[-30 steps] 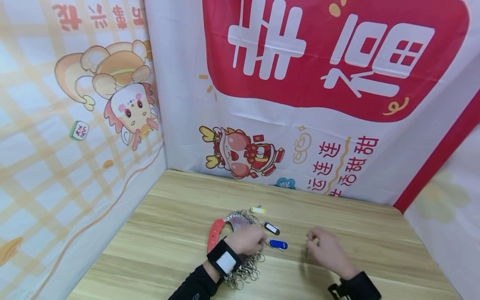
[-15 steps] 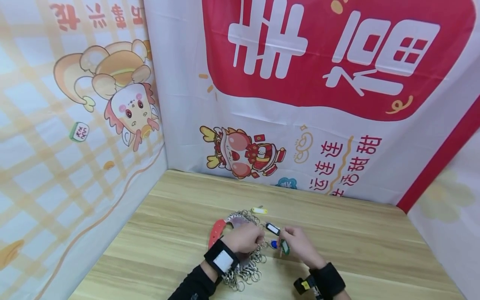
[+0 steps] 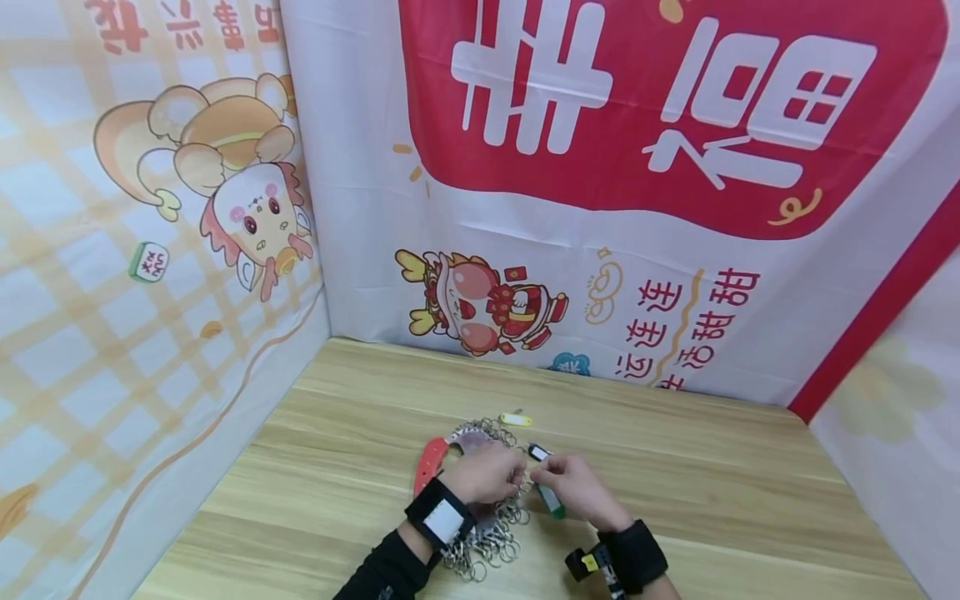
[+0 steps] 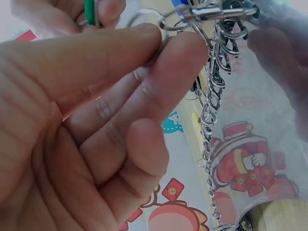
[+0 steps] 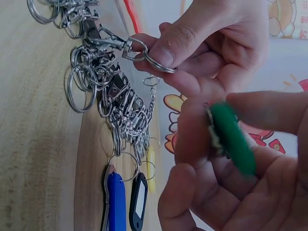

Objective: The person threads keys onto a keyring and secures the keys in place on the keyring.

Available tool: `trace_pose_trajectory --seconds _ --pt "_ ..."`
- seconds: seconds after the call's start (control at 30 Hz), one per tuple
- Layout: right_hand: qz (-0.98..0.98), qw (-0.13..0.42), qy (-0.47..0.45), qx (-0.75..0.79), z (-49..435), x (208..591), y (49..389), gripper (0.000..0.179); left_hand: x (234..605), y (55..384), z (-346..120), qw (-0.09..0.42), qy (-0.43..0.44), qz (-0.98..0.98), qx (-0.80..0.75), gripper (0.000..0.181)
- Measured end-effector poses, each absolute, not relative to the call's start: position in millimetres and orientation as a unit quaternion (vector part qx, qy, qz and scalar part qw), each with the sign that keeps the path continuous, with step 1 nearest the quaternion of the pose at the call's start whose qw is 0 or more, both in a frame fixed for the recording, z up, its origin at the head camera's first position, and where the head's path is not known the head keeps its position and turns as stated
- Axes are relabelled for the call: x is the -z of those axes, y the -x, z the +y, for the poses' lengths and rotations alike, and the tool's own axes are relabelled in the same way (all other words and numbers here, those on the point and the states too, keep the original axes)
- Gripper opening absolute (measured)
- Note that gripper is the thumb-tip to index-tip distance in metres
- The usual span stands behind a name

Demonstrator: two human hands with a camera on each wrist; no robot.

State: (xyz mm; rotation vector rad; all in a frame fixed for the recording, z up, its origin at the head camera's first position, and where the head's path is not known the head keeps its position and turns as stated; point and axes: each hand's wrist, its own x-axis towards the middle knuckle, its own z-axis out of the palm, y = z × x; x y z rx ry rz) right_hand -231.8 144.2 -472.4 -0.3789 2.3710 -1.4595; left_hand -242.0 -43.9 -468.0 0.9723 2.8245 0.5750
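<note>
My left hand (image 3: 487, 473) lies over a curved key holder with a red handle (image 3: 429, 467). Its edge bears many metal clips and split rings (image 5: 81, 89). Thumb and finger of that hand pinch one split ring (image 5: 161, 67), which hangs from a clip (image 5: 113, 43). Close by on the right, my right hand (image 3: 579, 490) pinches a green key tag (image 5: 233, 137), blurred in the right wrist view; metal shows along its side. The tag is apart from the pinched ring. A blue key tag (image 5: 117, 202) and a black key tag (image 5: 138, 202) hang on neighbouring rings.
A yellow key tag (image 3: 516, 419) lies beyond the black one at the holder's far end. Everything rests on a wooden table (image 3: 712, 483). Printed cloth walls (image 3: 360, 275) stand behind and at the sides.
My right hand has come leftward from the table's right part with the green key tag, up beside the left hand. The left hand has stayed over the holder.
</note>
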Motion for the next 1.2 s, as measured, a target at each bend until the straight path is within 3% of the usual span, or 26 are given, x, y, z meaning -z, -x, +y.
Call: trace_pose_trajectory --seconds 0.2,0.37,0.87,1.2 --pt "0.847 0.14 0.146 0.492 140 477 235 0.021 467 243 -46 0.051 -0.323 0.924 -0.198 0.017" --pt "0.864 0.114 0.154 0.465 135 478 234 0.017 463 242 -47 0.06 -0.313 0.925 -0.209 0.026" --pt "0.877 0.108 0.185 0.43 126 486 234 0.005 462 242 -44 0.048 -0.313 0.925 -0.208 0.022" --pt "0.88 0.127 0.19 0.417 123 485 232 0.009 462 243 -42 0.054 -0.31 0.924 -0.216 0.021"
